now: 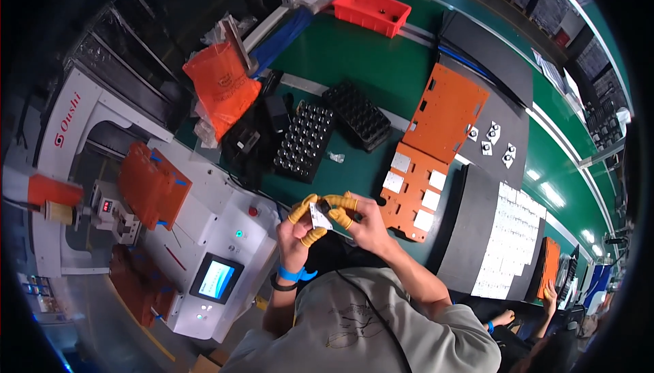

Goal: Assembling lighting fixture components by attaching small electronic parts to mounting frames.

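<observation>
In front of my chest, a small white plate (pixel 319 219) is pinched between the fingertips of my left hand (pixel 294 237). Yellow finger cots cover fingers on both hands. My right hand (pixel 368 226) closes its fingers on a small dark part (pixel 324 205) at the plate's upper edge. Just beyond my hands stands a black tray (pixel 310 174) filled with rows of round shiny parts. To my right lies an orange fixture board (pixel 402 220) with several square white plates (pixel 430 200) set on it.
A white machine (pixel 204 250) with a lit screen (pixel 216 279) stands left, an orange fixture on it. Farther off are a second black tray (pixel 357 114), an orange bag (pixel 221 87) and a red bin (pixel 371 10). A co-worker's hand (pixel 549 295) touches an orange board at right.
</observation>
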`<move>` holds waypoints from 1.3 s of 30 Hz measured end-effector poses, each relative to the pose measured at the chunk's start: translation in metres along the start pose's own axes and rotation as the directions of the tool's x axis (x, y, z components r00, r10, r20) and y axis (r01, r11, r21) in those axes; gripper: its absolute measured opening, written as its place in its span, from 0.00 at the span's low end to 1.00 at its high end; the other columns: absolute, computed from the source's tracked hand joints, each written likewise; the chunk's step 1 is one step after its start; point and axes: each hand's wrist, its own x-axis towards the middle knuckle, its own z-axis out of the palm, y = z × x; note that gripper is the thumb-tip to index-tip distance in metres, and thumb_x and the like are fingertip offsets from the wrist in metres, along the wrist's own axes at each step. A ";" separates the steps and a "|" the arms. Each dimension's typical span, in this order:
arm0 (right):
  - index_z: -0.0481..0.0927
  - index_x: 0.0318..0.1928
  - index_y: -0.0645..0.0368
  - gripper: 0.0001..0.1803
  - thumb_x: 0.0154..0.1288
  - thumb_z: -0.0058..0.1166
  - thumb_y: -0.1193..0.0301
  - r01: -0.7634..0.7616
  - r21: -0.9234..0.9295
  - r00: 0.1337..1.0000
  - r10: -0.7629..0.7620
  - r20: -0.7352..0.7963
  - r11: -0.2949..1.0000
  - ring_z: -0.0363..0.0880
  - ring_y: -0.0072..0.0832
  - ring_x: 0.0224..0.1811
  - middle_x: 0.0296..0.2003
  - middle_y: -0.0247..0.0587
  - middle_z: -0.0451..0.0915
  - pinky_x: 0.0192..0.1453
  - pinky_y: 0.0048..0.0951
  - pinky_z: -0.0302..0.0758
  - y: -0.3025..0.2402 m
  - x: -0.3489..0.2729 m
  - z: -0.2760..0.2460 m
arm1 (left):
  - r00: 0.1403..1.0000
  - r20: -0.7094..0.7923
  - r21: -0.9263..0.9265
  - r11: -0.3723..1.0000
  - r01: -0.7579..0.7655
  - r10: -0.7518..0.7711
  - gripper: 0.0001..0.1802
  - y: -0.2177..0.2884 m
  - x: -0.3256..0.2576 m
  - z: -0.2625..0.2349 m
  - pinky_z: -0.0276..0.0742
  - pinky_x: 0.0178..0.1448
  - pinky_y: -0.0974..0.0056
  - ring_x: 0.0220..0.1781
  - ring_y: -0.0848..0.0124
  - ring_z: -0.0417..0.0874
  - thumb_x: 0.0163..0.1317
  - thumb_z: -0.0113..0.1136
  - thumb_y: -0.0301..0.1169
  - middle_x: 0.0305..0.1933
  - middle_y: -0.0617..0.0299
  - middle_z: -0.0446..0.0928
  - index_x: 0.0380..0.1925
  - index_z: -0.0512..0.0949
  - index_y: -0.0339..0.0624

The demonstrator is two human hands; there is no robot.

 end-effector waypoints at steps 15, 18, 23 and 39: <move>0.83 0.48 0.65 0.16 0.61 0.64 0.72 0.015 -0.461 1.000 -0.007 0.019 0.887 0.73 0.30 0.23 0.30 0.44 0.76 0.29 0.31 0.71 -0.027 -0.005 -0.027 | 0.970 0.008 0.566 0.798 -0.205 0.243 0.31 -0.005 0.005 0.029 0.82 0.55 0.62 0.54 0.60 0.82 0.49 0.76 0.24 0.55 0.52 0.78 0.57 0.79 0.37; 0.84 0.48 0.63 0.17 0.59 0.66 0.70 0.023 -0.487 1.000 -0.025 0.002 0.873 0.73 0.37 0.21 0.27 0.46 0.73 0.27 0.36 0.70 -0.026 -0.009 -0.033 | 0.968 0.017 0.531 0.818 -0.220 0.249 0.31 -0.005 0.009 0.034 0.82 0.56 0.62 0.55 0.61 0.82 0.50 0.76 0.24 0.56 0.53 0.78 0.57 0.79 0.38; 0.83 0.48 0.64 0.15 0.61 0.64 0.73 0.030 -0.421 0.999 -0.040 -0.014 0.907 0.70 0.31 0.21 0.29 0.42 0.73 0.27 0.32 0.68 -0.031 -0.007 -0.038 | 0.970 0.090 0.412 0.879 -0.241 0.224 0.32 -0.006 0.011 0.032 0.81 0.61 0.61 0.61 0.63 0.79 0.52 0.74 0.21 0.61 0.55 0.74 0.60 0.76 0.37; 0.82 0.48 0.67 0.14 0.62 0.63 0.75 0.060 -0.413 0.992 -0.101 -0.079 0.909 0.71 0.26 0.20 0.29 0.40 0.74 0.25 0.30 0.68 -0.032 -0.021 -0.032 | 0.959 0.143 0.420 0.863 -0.281 0.243 0.32 -0.001 0.009 0.044 0.82 0.61 0.61 0.62 0.63 0.78 0.56 0.71 0.20 0.64 0.55 0.71 0.62 0.74 0.39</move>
